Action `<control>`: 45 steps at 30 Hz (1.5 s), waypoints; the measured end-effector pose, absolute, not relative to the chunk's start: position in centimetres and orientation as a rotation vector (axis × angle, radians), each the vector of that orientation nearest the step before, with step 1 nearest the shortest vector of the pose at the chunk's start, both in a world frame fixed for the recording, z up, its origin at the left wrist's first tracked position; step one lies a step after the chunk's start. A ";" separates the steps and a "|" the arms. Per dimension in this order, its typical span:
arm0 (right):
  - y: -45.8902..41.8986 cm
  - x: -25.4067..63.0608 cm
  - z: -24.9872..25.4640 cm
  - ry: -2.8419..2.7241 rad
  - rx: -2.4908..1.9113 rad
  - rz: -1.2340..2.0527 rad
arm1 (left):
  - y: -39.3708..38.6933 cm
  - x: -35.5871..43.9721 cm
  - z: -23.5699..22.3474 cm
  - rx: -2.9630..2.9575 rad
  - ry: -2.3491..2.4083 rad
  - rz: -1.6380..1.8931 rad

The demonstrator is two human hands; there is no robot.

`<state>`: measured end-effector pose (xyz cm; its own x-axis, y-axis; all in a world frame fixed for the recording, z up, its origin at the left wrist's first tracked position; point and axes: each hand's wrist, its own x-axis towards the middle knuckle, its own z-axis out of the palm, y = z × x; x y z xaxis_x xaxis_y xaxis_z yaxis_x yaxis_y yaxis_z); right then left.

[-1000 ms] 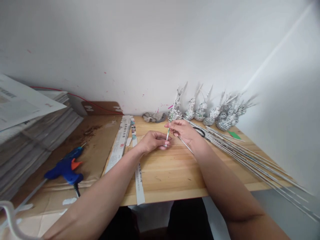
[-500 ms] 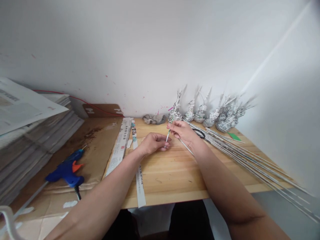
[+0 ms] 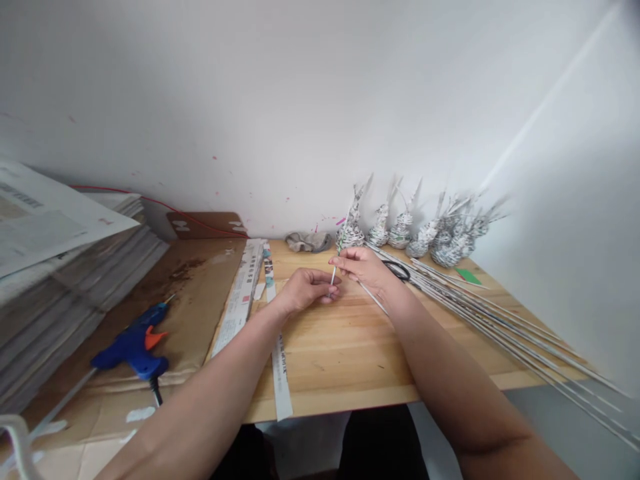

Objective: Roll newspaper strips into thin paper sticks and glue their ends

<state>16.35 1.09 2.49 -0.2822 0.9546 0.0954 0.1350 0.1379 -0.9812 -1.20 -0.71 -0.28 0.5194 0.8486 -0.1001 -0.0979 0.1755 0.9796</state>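
Between my hands, over the wooden table (image 3: 345, 360), a thin white rolled paper stick (image 3: 333, 275) stands nearly upright. My left hand (image 3: 313, 291) pinches its lower end between thumb and fingers. Higher up, my right hand (image 3: 361, 268) grips the same stick with thumb and forefinger. Another thin paper stick (image 3: 373, 297) slants out below my right hand toward the forearm; whether it joins the held one is hidden. To the left of my left hand lies a long printed paper strip (image 3: 283, 383). Black scissor handles (image 3: 399, 269) show just beyond my right wrist.
Several woven paper figures (image 3: 351, 230) line the wall, beside a grey cloth (image 3: 309, 241). Long paper sticks (image 3: 480, 320) overhang the right edge near a green piece (image 3: 469, 276). Leftward are folded newspaper strips (image 3: 240, 300), a blue glue gun (image 3: 135, 347) on cardboard and stacked newspapers (image 3: 65, 313).
My right hand has shifted slightly down and left along the stick, closer to my left hand. The left hand stays almost in place, still pinching the lower end.
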 end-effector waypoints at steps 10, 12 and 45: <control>1.4 16.3 1.9 -1.683 -1.105 1.178 | -0.5 -1.1 -0.7 1.197 0.774 0.784; 1.3 16.2 2.0 -1.683 -1.097 1.189 | -0.5 -1.1 -0.7 1.211 0.775 0.790; 1.6 16.6 2.0 -1.554 -1.097 1.100 | -0.2 -1.1 -1.3 1.228 0.820 0.808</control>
<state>16.62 1.58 2.01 -0.1911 0.9656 0.1763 0.1542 0.2070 -0.9661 -1.05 -0.22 -1.30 0.4798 0.8723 -0.0947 -0.0817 0.1519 0.9850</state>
